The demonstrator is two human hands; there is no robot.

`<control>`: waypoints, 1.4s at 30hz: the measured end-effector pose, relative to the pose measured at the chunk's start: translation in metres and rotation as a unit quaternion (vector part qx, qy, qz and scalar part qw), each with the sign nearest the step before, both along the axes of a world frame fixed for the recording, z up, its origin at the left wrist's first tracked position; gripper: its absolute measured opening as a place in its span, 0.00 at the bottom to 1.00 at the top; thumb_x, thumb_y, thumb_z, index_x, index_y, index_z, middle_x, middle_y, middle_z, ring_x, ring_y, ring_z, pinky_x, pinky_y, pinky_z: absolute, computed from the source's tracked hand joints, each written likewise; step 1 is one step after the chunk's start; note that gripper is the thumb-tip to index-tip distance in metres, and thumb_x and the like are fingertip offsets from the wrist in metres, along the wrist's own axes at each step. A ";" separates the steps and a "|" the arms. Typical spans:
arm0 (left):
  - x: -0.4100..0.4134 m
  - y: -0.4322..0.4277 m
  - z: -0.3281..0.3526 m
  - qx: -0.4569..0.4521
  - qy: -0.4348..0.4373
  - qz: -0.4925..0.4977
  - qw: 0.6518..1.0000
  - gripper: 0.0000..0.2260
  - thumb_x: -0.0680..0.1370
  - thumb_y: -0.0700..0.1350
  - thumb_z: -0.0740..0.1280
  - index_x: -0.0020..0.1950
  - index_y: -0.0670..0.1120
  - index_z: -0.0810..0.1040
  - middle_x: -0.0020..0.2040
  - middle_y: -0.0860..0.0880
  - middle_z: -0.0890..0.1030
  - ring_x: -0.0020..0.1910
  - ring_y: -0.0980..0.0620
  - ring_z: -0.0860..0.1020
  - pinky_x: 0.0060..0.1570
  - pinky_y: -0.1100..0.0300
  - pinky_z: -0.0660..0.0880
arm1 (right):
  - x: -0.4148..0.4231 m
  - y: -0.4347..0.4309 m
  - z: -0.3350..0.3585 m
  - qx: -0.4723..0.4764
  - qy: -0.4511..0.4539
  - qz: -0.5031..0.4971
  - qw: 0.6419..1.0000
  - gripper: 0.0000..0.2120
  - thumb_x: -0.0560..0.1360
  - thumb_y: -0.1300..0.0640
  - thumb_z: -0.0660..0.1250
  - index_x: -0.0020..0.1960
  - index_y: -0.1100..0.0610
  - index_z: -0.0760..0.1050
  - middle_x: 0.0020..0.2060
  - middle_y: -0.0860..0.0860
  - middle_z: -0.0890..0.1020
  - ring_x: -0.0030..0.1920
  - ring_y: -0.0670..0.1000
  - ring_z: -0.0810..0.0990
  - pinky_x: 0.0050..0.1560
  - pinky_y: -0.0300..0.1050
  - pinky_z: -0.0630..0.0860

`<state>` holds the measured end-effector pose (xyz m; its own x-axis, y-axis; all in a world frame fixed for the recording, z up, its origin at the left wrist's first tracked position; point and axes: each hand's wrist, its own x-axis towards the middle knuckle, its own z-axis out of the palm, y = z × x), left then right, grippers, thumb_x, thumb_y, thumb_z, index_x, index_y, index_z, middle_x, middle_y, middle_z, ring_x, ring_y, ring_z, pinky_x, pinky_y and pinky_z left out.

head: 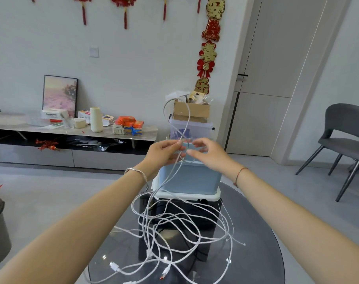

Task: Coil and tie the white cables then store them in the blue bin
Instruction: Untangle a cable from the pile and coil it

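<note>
A tangle of several white cables (pixel 174 228) lies on the round glass table (pixel 256 232). One white cable (pixel 187 119) is lifted into a tall loop above the blue bin (pixel 192 179), which stands at the table's far side. My left hand (pixel 164 152) pinches this cable where its strands cross, and strands trail from it down to the tangle. My right hand (pixel 207 152) is close beside the left, fingers curled at the same crossing; its grip on the cable is blurred.
A dark box shows under the glass top. Behind the bin stand a clear plastic box (pixel 190 130) and a cardboard box (pixel 192 112). A long low cabinet (pixel 72 136) with clutter runs along the wall at left. A grey chair (pixel 347 140) stands at right.
</note>
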<state>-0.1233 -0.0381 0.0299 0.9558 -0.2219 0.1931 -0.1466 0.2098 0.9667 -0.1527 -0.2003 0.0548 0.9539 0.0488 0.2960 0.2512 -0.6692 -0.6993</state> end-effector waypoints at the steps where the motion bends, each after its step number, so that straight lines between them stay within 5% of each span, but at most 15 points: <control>1: -0.001 0.000 0.003 -0.020 0.011 -0.011 1.000 0.05 0.79 0.43 0.66 0.51 0.45 0.80 0.43 0.50 0.84 0.36 0.54 0.83 0.40 0.64 0.80 | 0.001 0.002 -0.002 -0.009 0.014 0.012 1.000 0.20 0.76 0.50 0.67 0.64 0.57 0.71 0.59 0.48 0.75 0.60 0.48 0.74 0.53 0.35 0.69; 3: -0.002 0.001 0.011 -0.062 0.028 -0.029 0.997 0.05 0.79 0.43 0.65 0.51 0.44 0.79 0.42 0.52 0.84 0.38 0.55 0.83 0.38 0.66 0.79 | 0.004 0.003 -0.002 0.028 0.020 0.035 0.999 0.17 0.78 0.54 0.65 0.64 0.61 0.73 0.58 0.53 0.79 0.58 0.51 0.77 0.51 0.32 0.70; 5: -0.001 0.005 0.017 -0.072 0.036 -0.028 0.996 0.05 0.79 0.43 0.65 0.51 0.45 0.79 0.43 0.51 0.84 0.40 0.54 0.82 0.37 0.67 0.78 | 0.002 0.004 0.003 0.118 0.035 0.047 0.991 0.14 0.79 0.59 0.62 0.61 0.64 0.75 0.47 0.54 0.81 0.46 0.48 0.81 0.40 0.27 0.74; 10: -0.003 0.015 0.024 0.026 0.063 -0.082 0.994 0.09 0.81 0.50 0.62 0.54 0.48 0.78 0.53 0.48 0.82 0.45 0.51 0.83 0.43 0.63 0.80 | 0.001 -0.001 0.024 0.238 0.057 0.044 0.968 0.09 0.79 0.59 0.61 0.52 0.63 0.78 0.34 0.52 0.78 0.29 0.45 0.79 0.34 0.35 0.79; 15: -0.013 0.022 0.027 0.167 0.041 -0.185 0.968 0.14 0.81 0.53 0.58 0.55 0.48 0.79 0.43 0.52 0.83 0.42 0.55 0.83 0.45 0.65 0.78 | 0.006 -0.003 0.053 0.267 0.023 0.034 0.963 0.08 0.79 0.61 0.62 0.46 0.62 0.77 0.33 0.54 0.79 0.25 0.45 0.79 0.30 0.35 0.78; 21: -0.006 0.045 0.032 0.131 0.027 -0.155 0.979 0.11 0.82 0.48 0.58 0.50 0.46 0.78 0.33 0.54 0.73 0.31 0.58 0.74 0.38 0.66 0.75 | 0.027 -0.026 0.077 0.308 -0.012 -0.045 0.950 0.10 0.79 0.58 0.62 0.42 0.57 0.78 0.31 0.50 0.72 0.21 0.42 0.69 0.23 0.32 0.68; 25: -0.004 0.048 0.048 0.044 0.029 -0.128 0.990 0.10 0.83 0.49 0.56 0.49 0.49 0.76 0.29 0.55 0.70 0.26 0.60 0.69 0.29 0.70 0.70 | 0.032 -0.029 0.067 0.215 0.117 -0.046 0.968 0.09 0.79 0.53 0.62 0.51 0.58 0.76 0.35 0.51 0.76 0.28 0.46 0.71 0.25 0.35 0.69; 27: -0.002 0.046 0.059 -0.002 0.040 -0.097 0.994 0.09 0.82 0.48 0.58 0.48 0.49 0.76 0.27 0.55 0.70 0.24 0.61 0.69 0.24 0.71 0.68 | 0.030 -0.021 0.058 0.131 0.164 -0.044 0.977 0.16 0.80 0.50 0.60 0.60 0.60 0.71 0.43 0.52 0.78 0.38 0.49 0.76 0.38 0.40 0.75; 29: 0.001 0.043 0.068 -0.012 0.040 -0.075 0.996 0.08 0.82 0.47 0.59 0.49 0.48 0.76 0.26 0.55 0.71 0.22 0.61 0.69 0.21 0.71 0.67 | 0.031 -0.015 0.051 0.025 0.106 -0.078 0.991 0.22 0.79 0.48 0.60 0.68 0.59 0.65 0.56 0.54 0.76 0.55 0.53 0.75 0.55 0.46 0.72; 31: 0.003 0.040 0.076 0.014 0.030 -0.058 0.998 0.09 0.82 0.47 0.59 0.49 0.47 0.77 0.26 0.55 0.70 0.22 0.61 0.68 0.21 0.71 0.65 | 0.026 -0.008 0.054 0.017 -0.037 -0.076 0.996 0.24 0.79 0.50 0.62 0.72 0.56 0.61 0.68 0.53 0.68 0.67 0.51 0.68 0.63 0.44 0.64; 33: 0.003 0.036 0.085 0.040 0.018 -0.058 0.997 0.09 0.82 0.48 0.59 0.49 0.48 0.78 0.28 0.54 0.69 0.22 0.61 0.66 0.21 0.71 0.63 | 0.021 0.000 0.064 0.021 -0.152 -0.002 0.988 0.23 0.79 0.52 0.62 0.72 0.52 0.62 0.70 0.48 0.65 0.67 0.44 0.63 0.63 0.38 0.60; 36: -0.002 0.032 0.097 0.067 0.002 -0.073 0.995 0.10 0.82 0.48 0.58 0.49 0.47 0.78 0.29 0.54 0.69 0.22 0.60 0.65 0.22 0.71 0.62 | 0.023 0.008 0.078 -0.101 -0.211 0.068 0.970 0.19 0.79 0.55 0.62 0.69 0.52 0.68 0.67 0.47 0.70 0.67 0.45 0.66 0.65 0.38 0.62; 39: -0.006 0.033 0.106 0.092 -0.010 -0.086 0.992 0.11 0.83 0.48 0.58 0.50 0.46 0.78 0.27 0.55 0.70 0.23 0.60 0.64 0.22 0.71 0.62 | 0.026 0.007 0.090 -0.232 -0.277 0.025 0.932 0.13 0.77 0.55 0.65 0.61 0.53 0.77 0.55 0.48 0.81 0.55 0.48 0.77 0.55 0.43 0.73; 42: -0.011 0.037 0.111 0.091 -0.007 -0.110 0.990 0.11 0.83 0.48 0.57 0.51 0.46 0.77 0.27 0.55 0.69 0.22 0.60 0.64 0.22 0.71 0.61 | 0.027 0.007 0.099 -0.237 -0.323 0.005 0.916 0.09 0.77 0.52 0.65 0.53 0.54 0.82 0.45 0.49 0.84 0.45 0.50 0.80 0.47 0.47 0.76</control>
<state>-0.1338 -0.0013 0.1411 0.8775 -0.4575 0.1440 -0.1309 0.0604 0.9895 -0.1254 -0.1937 0.1533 0.5851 0.3258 0.7426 0.5186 -0.8543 -0.0338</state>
